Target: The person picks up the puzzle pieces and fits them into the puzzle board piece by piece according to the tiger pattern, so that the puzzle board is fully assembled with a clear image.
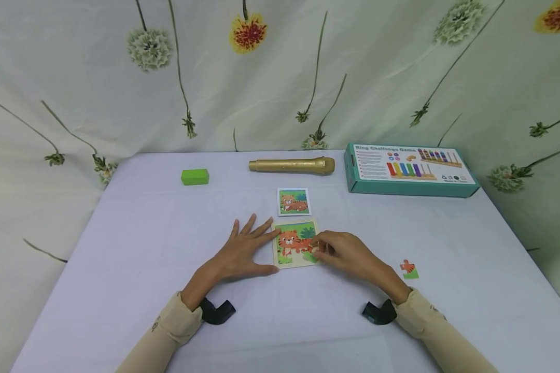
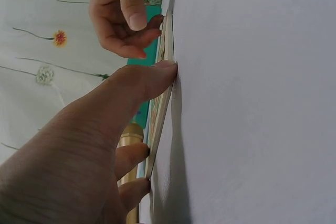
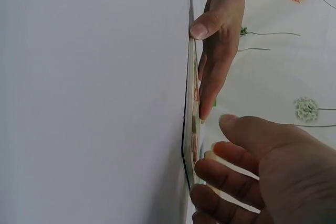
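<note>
A tiger puzzle in a light wooden tray lies on the table. My left hand is spread at its left side, with the thumb at the near left corner and a finger on the left edge. My right hand is over the tray's right edge with bent fingers. In the right wrist view its thumb stands apart from the fingertips, which are at the puzzle, and no piece shows between them. A green piece lies near the tray's lower right, partly beside that hand. One loose orange-and-green puzzle piece lies to the right.
Just behind the tray is a tiger picture card. Farther back are a green block, a gold toy microphone and a teal game box. A flowered cloth hangs behind the white table.
</note>
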The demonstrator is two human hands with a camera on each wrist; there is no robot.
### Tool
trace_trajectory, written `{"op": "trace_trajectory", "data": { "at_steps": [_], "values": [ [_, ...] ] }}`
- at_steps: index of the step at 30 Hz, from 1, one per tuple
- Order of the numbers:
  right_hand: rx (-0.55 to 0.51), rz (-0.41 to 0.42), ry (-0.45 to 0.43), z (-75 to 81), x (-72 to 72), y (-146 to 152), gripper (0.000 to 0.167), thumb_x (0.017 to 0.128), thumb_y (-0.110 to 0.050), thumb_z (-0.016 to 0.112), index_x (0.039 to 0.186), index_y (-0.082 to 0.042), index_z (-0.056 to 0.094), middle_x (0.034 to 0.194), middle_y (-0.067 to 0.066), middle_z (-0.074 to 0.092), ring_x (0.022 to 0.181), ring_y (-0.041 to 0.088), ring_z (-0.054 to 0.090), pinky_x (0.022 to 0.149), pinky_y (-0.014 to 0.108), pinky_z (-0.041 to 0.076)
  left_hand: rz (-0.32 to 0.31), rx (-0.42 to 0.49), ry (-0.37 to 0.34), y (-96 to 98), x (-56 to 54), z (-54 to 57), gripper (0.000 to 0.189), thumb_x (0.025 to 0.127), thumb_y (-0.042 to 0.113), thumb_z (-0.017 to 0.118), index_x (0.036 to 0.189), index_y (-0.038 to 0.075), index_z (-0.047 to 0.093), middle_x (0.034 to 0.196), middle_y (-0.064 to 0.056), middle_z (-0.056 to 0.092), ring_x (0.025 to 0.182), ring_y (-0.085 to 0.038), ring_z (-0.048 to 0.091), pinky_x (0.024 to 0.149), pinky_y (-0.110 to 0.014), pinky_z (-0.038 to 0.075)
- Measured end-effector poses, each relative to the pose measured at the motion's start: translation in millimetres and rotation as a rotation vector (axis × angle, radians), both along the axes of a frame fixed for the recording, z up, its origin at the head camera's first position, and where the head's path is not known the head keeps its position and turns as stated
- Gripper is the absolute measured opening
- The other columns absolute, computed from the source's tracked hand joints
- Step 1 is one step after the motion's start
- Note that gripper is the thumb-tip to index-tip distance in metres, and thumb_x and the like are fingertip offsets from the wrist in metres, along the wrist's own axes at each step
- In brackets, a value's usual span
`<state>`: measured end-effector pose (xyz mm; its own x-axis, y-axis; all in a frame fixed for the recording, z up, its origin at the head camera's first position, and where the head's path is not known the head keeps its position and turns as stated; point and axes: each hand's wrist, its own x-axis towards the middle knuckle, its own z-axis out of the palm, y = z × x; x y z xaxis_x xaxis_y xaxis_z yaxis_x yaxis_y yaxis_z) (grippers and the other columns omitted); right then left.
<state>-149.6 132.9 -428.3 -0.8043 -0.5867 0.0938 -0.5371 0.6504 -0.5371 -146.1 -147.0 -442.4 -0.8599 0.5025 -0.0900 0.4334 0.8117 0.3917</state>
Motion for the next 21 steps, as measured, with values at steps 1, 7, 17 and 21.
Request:
{"op": "trace_trajectory", "data": {
  "at_steps": [1,7,17,21],
  "values": [
    [0.023,-0.01,0.015,0.0,1.3,-0.8,0.024,0.084,-0.026,0.074,0.103,-0.013,0.069,0.079,-0.011,0.057,0.069,0.004,0.05,0.06,0.02,0.044,0.0,-0.002,0.001,0.1,0.0,-0.1,0.088,0.074,0.061,0.07,0.148,0.026,0.038,0.159,-0.001,0.021,0.147,-0.036,-0.001,0.113,-0.062,-0.007],
    [0.118,-0.021,0.074,-2.0,6.2,-5.3,0.035,0.075,-0.035,0.082,0.1,-0.014,0.068,0.092,-0.006,0.06,0.082,0.008,0.052,0.072,0.026,0.05,-0.003,-0.001,0.005,-0.1,0.0,-0.6,0.088,0.074,0.061,0.069,0.148,0.026,0.037,0.159,-0.001,0.021,0.147,-0.036,-0.001,0.113,-0.063,-0.006],
    [0.038,-0.001,0.006,-2.1,8.4,-15.2,0.035,0.08,-0.027,0.079,0.109,-0.011,0.068,0.111,0.002,0.062,0.107,0.016,0.056,0.091,0.036,0.05,-0.008,0.002,0.009,-0.5,-0.1,-0.1,0.087,0.075,0.06,0.069,0.148,0.026,0.038,0.159,-0.002,0.021,0.147,-0.037,0.0,0.112,-0.064,-0.005],
    [0.031,0.011,0.007,-2.3,7.1,-19.7,0.035,0.08,-0.023,0.078,0.111,-0.01,0.068,0.115,0.002,0.063,0.112,0.017,0.056,0.095,0.038,0.049,-0.011,0.006,0.013,-0.3,0.0,0.2,0.087,0.075,0.06,0.069,0.148,0.026,0.038,0.159,-0.002,0.022,0.147,-0.037,0.001,0.112,-0.064,-0.005]
  ]
}}
